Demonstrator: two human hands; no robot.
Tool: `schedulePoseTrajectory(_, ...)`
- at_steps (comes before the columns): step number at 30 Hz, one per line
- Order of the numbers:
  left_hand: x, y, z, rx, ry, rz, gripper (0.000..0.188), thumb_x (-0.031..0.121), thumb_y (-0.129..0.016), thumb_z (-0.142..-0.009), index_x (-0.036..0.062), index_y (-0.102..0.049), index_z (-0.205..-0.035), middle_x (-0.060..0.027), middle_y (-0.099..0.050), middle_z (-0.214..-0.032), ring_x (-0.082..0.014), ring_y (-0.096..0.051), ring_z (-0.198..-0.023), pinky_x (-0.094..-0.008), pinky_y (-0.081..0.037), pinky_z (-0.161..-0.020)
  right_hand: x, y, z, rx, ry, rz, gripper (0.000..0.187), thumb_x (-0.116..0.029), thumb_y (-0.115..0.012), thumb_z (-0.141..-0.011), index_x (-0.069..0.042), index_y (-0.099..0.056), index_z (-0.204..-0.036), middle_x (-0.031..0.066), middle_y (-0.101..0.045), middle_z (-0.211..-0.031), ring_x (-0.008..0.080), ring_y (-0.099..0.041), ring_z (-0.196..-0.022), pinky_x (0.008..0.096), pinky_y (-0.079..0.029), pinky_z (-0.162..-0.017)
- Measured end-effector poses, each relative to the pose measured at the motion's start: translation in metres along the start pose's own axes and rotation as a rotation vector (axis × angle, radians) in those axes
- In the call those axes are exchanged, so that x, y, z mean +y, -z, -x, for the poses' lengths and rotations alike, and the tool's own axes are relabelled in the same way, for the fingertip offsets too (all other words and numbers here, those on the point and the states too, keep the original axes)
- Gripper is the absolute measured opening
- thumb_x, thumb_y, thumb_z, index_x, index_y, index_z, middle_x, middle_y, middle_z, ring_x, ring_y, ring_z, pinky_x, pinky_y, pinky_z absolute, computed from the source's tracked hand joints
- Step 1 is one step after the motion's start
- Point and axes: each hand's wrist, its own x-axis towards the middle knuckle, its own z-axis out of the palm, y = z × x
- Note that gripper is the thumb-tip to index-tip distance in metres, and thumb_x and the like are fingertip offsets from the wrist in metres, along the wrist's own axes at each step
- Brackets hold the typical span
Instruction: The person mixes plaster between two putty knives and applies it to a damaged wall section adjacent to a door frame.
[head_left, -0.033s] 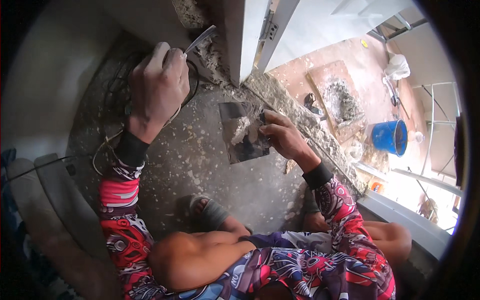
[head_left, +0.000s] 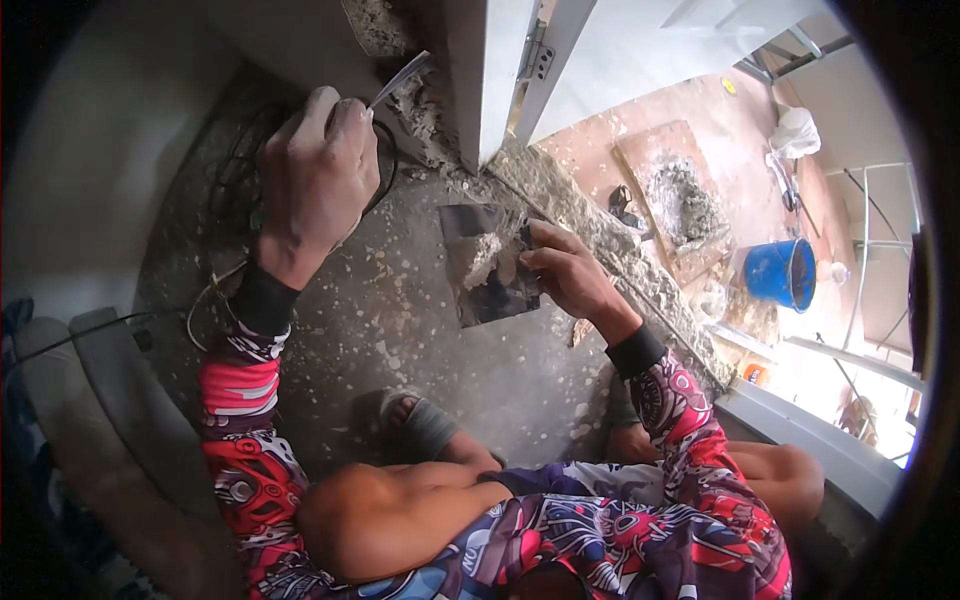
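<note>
My left hand (head_left: 318, 180) is closed around a small trowel whose narrow metal blade (head_left: 402, 78) points up and right. The blade's tip is at the rough, broken wall edge (head_left: 420, 115) beside the white door frame (head_left: 500, 80); whether it touches cannot be told. In my right hand (head_left: 572, 268) is a dark square plate (head_left: 510, 302), pinched at its right edge between thumb and fingers. A lump of grey wet mortar (head_left: 482, 255) lies on the plate. The trowel's handle is hidden inside my left fist.
Beyond the rough threshold (head_left: 600, 235) lies a board (head_left: 640, 165) with a mortar heap (head_left: 688, 205). A blue bucket (head_left: 780, 274) and a white bag (head_left: 795, 133) stand further right. A black cable (head_left: 385, 150) loops behind my left hand. The white door (head_left: 660, 60) stands ajar.
</note>
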Motion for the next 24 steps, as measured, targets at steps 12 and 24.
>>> schedulePoseTrajectory(12,0.012,0.008,0.012,-0.001,0.113,0.252,0.018,0.007,-0.062,-0.092,-0.0052,-0.057,-0.08,-0.0196,-0.056,-0.074,-0.0392,-0.056,-0.064,-0.042,-0.044,-0.056,0.005,0.015,0.006,0.029,-0.038,0.011,0.04,-0.001,-0.053,-0.092,0.001,-0.053,-0.132,0.0008,-0.063,-0.104,0.0062,-0.059,-0.078,0.0212,-0.048,-0.062)
schedulePoseTrajectory(24,0.017,-0.078,0.076,0.187,0.796,0.977,0.027,0.015,-0.066,-0.096,-0.0054,-0.062,-0.079,-0.0088,-0.067,-0.075,-0.0099,-0.062,-0.059,-0.0256,-0.05,-0.051,-0.002,0.015,0.009,0.089,0.041,-0.056,0.01,-0.001,-0.053,-0.092,-0.005,-0.055,-0.1,-0.0031,-0.053,-0.086,0.0062,-0.057,-0.072,0.023,-0.047,-0.059)
